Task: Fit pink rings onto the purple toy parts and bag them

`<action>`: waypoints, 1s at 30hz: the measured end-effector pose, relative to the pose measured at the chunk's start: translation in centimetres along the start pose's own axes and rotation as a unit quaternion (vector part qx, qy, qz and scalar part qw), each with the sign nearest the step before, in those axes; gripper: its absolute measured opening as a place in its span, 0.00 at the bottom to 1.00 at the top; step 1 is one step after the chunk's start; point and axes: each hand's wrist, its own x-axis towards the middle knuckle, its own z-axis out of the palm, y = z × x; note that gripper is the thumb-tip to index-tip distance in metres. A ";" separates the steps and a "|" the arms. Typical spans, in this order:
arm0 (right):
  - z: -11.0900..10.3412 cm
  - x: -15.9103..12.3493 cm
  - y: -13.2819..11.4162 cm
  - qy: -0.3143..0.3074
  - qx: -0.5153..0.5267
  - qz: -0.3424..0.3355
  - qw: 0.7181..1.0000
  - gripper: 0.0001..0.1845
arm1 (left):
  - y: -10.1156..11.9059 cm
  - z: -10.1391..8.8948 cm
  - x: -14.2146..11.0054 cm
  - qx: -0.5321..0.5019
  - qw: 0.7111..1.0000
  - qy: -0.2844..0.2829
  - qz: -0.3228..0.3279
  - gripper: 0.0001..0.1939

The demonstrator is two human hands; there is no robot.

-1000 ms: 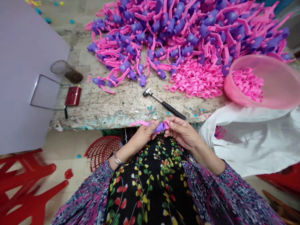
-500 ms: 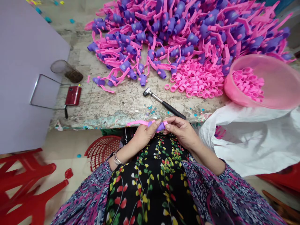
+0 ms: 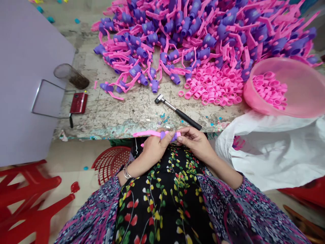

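Between my hands, just off the table's front edge, is a purple plastic part with pink arms (image 3: 172, 136). My left hand (image 3: 156, 149) is closed round its purple body, and a long pink arm sticks out to the left. At the right end of the body sits a pink ring (image 3: 178, 134), pinched by the thumb and fingers of my right hand (image 3: 196, 144). The ring lies against the purple end; how far it is seated I cannot tell. Beyond my hands a hammer with a black handle (image 3: 188, 119) lies on the worn table (image 3: 122, 115).
A large heap of purple and pink parts (image 3: 185, 27) covers the back. Before it lies a pile of pink rings (image 3: 215, 84), beside a pink bowl (image 3: 302, 91) holding more. A white sack (image 3: 274, 152) hangs at right. At left are a glass (image 3: 72, 76) and a red camera-like object (image 3: 79, 103).
The pink ring has turned from tilted to lined up with the purple body's end. The held part has rotated slightly, showing more of its pink arm. Both hands stay in place.
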 end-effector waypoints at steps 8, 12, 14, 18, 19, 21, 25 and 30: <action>0.3 0.0 0.8 0.014 -0.016 -0.046 0.999 0.10 | 1.4 -0.9 -0.5 0.142 0.990 0.014 0.003 0.26; 0.2 0.0 1.4 0.029 -0.071 -0.083 0.994 0.10 | 1.9 -1.1 -0.6 0.178 0.983 0.035 0.012 0.26; 0.2 0.0 1.6 0.029 -0.090 -0.095 0.991 0.10 | 1.7 -1.0 -0.5 0.166 0.985 0.036 0.017 0.25; 0.5 -0.1 1.3 0.038 -0.086 -0.089 0.992 0.10 | 0.7 -0.4 0.0 0.037 0.999 0.020 0.025 0.23; 0.6 -0.1 1.1 0.040 -0.100 -0.095 0.990 0.10 | 0.5 -0.3 0.1 -0.015 1.000 0.007 0.022 0.23; 0.7 -0.2 0.7 0.040 -0.160 -0.125 0.978 0.11 | 0.5 0.0 0.3 -0.111 0.993 -0.027 0.010 0.26; 0.6 -0.4 0.3 0.021 -0.277 -0.195 0.941 0.16 | 1.2 -0.1 0.4 -0.175 0.983 -0.058 -0.003 0.31; 0.4 -0.7 0.6 0.009 -0.324 -0.209 0.923 0.19 | 0.7 -0.1 0.5 -0.143 0.989 -0.047 0.008 0.31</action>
